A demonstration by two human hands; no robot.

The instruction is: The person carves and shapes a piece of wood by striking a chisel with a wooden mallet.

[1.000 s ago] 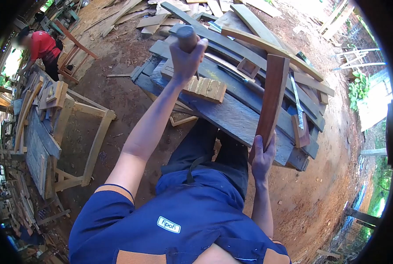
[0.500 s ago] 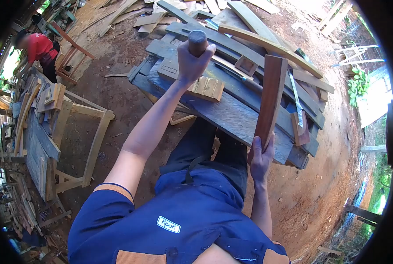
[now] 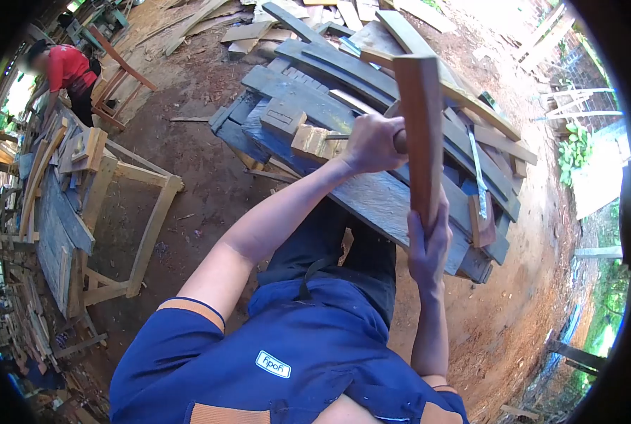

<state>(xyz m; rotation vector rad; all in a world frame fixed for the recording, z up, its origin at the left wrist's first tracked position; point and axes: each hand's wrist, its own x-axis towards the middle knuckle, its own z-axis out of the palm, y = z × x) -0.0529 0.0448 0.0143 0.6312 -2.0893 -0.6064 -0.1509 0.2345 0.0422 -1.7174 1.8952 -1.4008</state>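
Observation:
My left hand (image 3: 375, 145) is wrapped round the wooden handle of a chisel (image 3: 337, 136). The chisel lies nearly level, its metal shaft pointing left over a notched light wood block (image 3: 312, 141). In my right hand (image 3: 430, 244) is a thick reddish-brown length of wood (image 3: 421, 134), gripped at its lower end and standing up towards the camera. Its upper part hides the rounded end of the chisel handle in part. Behind the notched block sits another block (image 3: 282, 119) with a rectangle marked on it. Both blocks rest on the weathered plank bench (image 3: 375, 201).
A handsaw (image 3: 478, 166) and a small wooden piece (image 3: 482, 222) lie on the bench's right side. Long boards (image 3: 464, 99) are stacked at its far side. To the left stands a wooden frame table (image 3: 153, 233); beyond it, a person in a red shirt (image 3: 68, 67) bends over.
My left hand has moved right and lower, and the chisel has tipped from upright to nearly level. The length of wood has shifted slightly left in my right hand. The red-shirted person has moved slightly.

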